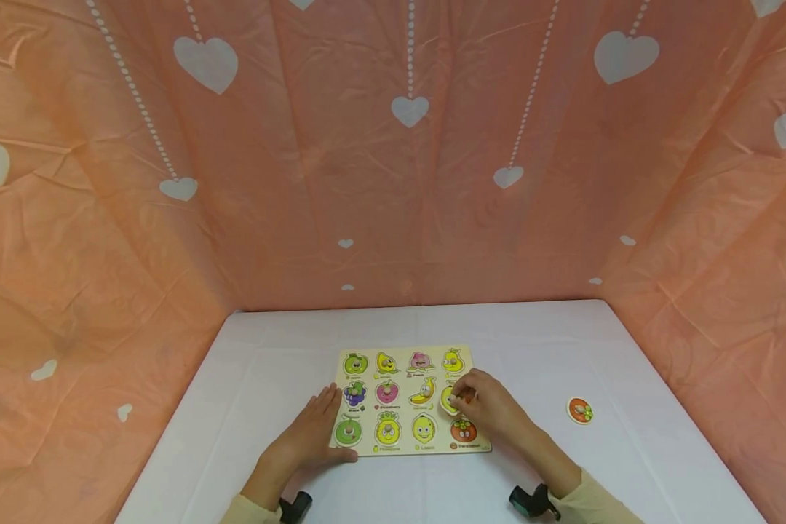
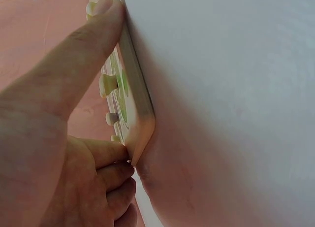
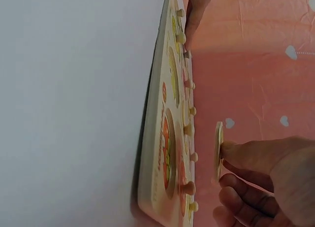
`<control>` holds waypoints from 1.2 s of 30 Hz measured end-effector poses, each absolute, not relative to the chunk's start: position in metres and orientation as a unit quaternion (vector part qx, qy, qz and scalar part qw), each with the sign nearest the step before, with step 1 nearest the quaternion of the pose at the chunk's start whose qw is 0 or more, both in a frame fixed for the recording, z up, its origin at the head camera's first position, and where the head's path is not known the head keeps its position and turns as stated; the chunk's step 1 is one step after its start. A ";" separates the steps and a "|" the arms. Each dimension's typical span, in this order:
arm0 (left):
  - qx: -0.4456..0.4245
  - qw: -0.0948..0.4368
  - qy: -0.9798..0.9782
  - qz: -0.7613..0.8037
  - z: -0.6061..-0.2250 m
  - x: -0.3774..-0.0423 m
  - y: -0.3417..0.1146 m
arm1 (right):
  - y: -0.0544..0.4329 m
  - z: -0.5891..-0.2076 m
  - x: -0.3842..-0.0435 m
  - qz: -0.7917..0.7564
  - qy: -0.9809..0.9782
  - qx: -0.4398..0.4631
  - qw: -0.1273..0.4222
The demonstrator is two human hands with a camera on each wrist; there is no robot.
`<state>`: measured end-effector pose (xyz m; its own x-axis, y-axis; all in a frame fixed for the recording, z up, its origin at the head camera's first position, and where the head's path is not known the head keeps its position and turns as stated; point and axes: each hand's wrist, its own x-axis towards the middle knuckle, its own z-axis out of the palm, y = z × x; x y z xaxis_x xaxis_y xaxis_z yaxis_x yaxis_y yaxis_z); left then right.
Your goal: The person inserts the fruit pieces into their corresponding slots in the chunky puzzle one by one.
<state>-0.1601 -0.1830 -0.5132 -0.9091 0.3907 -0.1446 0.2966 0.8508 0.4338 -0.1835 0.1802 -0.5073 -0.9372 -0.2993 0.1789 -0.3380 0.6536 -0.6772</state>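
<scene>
A wooden fruit puzzle board lies on the table with several knobbed fruit pieces in it. My left hand rests at its near left corner, fingers along the left side and thumb against the near edge. Above the right part of the board, my right hand pinches a yellow fruit puzzle piece with a pale rim. In the right wrist view this piece is edge-on and apart from the board; its picture is hidden. The persimmon recess shows a printed picture.
A loose red-orange puzzle piece with green leaves lies on the white table, right of the board. Orange cloth with pale hearts stands behind and at both sides. A dark wrist strap is at the right wrist.
</scene>
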 end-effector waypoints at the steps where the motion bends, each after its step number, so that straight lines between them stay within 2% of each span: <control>1: 0.180 0.115 0.955 0.206 -0.513 -0.160 -0.183 | 0.180 -0.508 -0.183 0.378 -0.908 0.180 0.027; 20: 0.174 0.116 0.956 0.207 -0.510 -0.159 -0.182 | 0.161 -0.521 -0.174 0.372 -0.892 0.256 -0.014; 36: 0.173 0.119 0.955 0.208 -0.511 -0.160 -0.181 | 0.147 -0.524 -0.173 0.347 -0.895 0.279 -0.017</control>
